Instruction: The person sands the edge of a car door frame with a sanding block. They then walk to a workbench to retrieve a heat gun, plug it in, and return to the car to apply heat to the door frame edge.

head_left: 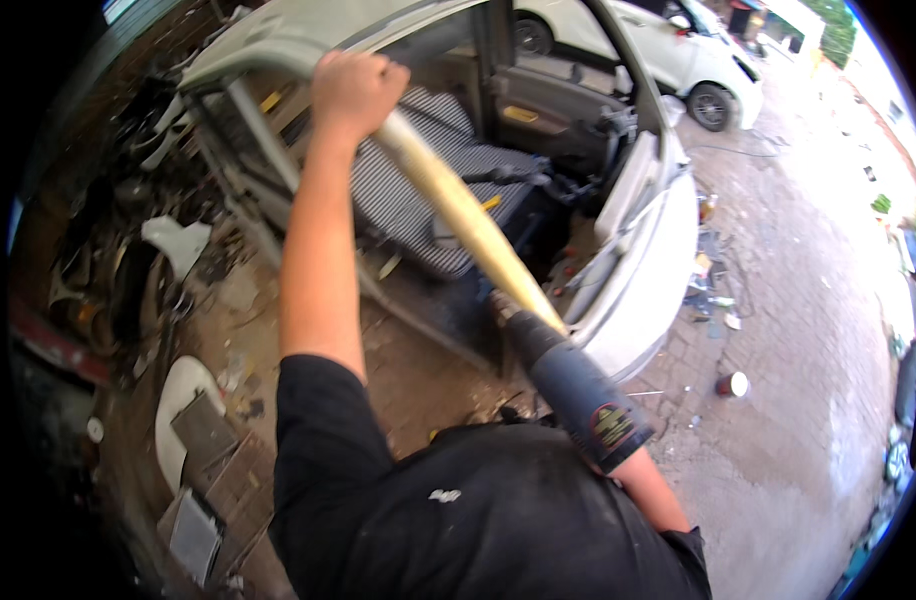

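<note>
My left hand point(358, 95) is raised in front of the car's roof edge, its fingers closed round the upper end of a long pale-yellow strip point(448, 200). From there the strip slants down to the right across the open doorway. Below its lower end is a dark heat gun point(578, 390) with a narrow metal nozzle pointing up and left, close beside the strip; I cannot tell if they touch. My right hand point(633, 466) is at the rear of the heat gun, mostly hidden behind its body.
A stripped pale car body point(633, 320) with a striped seat point(418, 195) stands ahead. Scrap parts point(178, 245) litter the left floor, with flat panels point(203, 430) nearer me. On the right paving sits a small can point(733, 385); a white car point(678, 60) is parked beyond.
</note>
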Motion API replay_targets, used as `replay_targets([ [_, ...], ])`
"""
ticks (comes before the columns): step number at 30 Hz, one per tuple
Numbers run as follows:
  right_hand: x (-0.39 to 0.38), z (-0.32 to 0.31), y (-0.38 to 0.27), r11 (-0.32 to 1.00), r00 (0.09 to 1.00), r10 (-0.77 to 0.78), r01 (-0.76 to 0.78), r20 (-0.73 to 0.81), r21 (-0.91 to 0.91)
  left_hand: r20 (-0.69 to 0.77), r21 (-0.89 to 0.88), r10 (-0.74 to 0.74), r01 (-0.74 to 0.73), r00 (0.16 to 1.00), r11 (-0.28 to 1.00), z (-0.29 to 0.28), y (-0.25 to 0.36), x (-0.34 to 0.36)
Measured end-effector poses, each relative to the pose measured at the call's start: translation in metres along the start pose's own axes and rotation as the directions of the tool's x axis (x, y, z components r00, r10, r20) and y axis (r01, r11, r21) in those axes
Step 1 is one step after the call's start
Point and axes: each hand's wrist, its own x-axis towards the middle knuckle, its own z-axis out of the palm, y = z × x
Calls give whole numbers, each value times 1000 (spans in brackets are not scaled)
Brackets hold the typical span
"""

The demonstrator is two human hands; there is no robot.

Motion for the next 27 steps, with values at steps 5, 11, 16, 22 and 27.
replay_targets([
  [5,2,-3,14,-787,721,-56,394,691,-474,25,-9,-46,46,999,999,-3,16,10],
  [11,7,-9,-8,-966,674,80,234,735,-110,25,-41,-55,56,998,998,-14,22,11],
  [16,2,-8,21,-982,707,182,102,683,156,6,-48,-38,39,999,998,-13,19,10],
  [22,2,-10,29,-977,688,155,211,709,8,-3,-47,-35,35,999,998,-12,20,10],
  [27,-1,-9,18,-985,704,139,170,696,24,8,-48,-45,45,999,998,-14,20,10],
])
